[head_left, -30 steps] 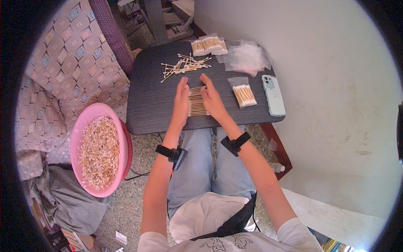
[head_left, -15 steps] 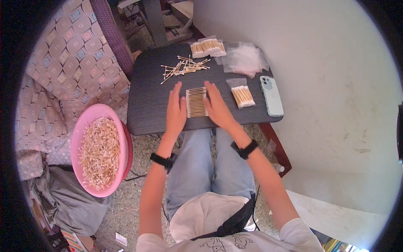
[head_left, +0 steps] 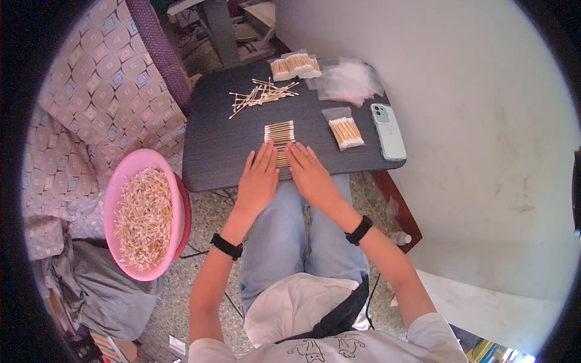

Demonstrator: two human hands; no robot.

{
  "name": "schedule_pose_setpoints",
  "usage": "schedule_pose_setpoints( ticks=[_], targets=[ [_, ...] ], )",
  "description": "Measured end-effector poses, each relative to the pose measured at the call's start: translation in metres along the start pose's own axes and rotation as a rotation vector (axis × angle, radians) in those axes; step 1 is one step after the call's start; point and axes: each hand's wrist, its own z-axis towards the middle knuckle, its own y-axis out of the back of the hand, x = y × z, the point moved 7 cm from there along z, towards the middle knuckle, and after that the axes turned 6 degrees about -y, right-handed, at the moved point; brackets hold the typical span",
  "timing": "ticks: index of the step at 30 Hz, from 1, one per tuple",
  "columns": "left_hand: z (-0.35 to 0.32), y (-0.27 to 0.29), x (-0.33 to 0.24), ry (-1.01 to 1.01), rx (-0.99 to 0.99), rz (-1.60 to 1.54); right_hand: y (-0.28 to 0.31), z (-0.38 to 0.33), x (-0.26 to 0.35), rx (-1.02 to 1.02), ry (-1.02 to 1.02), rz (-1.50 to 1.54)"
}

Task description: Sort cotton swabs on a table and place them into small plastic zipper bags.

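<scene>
A neat row of wooden cotton swabs [head_left: 279, 134] lies on the dark table [head_left: 218, 145]. My left hand [head_left: 258, 179] rests flat on the table at the row's near left side. My right hand [head_left: 309, 174] lies flat at its near right side, fingers together. Both hands flank the near end of the row and partly cover it. Neither hand grips anything. A loose pile of swabs [head_left: 261, 95] lies farther back on the table.
A small clear bag of swabs [head_left: 345, 131] and a light blue phone [head_left: 388, 130] lie to the right. More bagged swabs [head_left: 295, 65] and empty clear bags [head_left: 350, 80] sit at the back. A pink basin [head_left: 124, 187] full of swabs stands at the left beside a patterned sofa [head_left: 97, 103].
Both hands have slid back toward me along the row of swabs, uncovering its far part. The row now lies straight and even.
</scene>
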Motion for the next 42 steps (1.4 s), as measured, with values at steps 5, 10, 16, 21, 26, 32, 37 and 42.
schedule_pose_setpoints(
  ticks=[5,10,16,21,26,32,37,42],
  targets=[
    [0.003,0.0,0.006,-0.01,-0.054,0.002,0.006,0.011,0.001,-0.074,-0.026,0.08],
    [0.006,0.003,0.005,-0.038,-0.112,-0.019,0.006,0.01,0.0,-0.108,0.019,0.042],
    [0.003,0.003,0.005,-0.041,-0.121,-0.043,0.0,0.004,0.004,-0.105,0.066,-0.098],
    [0.008,0.006,0.008,-0.008,-0.114,-0.083,0.009,0.009,0.006,-0.132,0.056,-0.012],
    [0.01,0.01,0.013,-0.068,-0.125,-0.155,0.013,0.02,0.016,-0.149,0.097,-0.108],
    [0.015,0.004,0.004,-0.136,-0.086,-0.003,0.002,0.021,0.015,-0.144,0.159,-0.333],
    [0.016,-0.003,0.002,-0.159,-0.022,0.118,-0.005,0.021,0.014,-0.057,0.155,-0.364],
    [0.019,0.005,0.001,-0.219,-0.101,0.19,0.001,0.023,0.015,-0.083,0.187,-0.377]
  ],
)
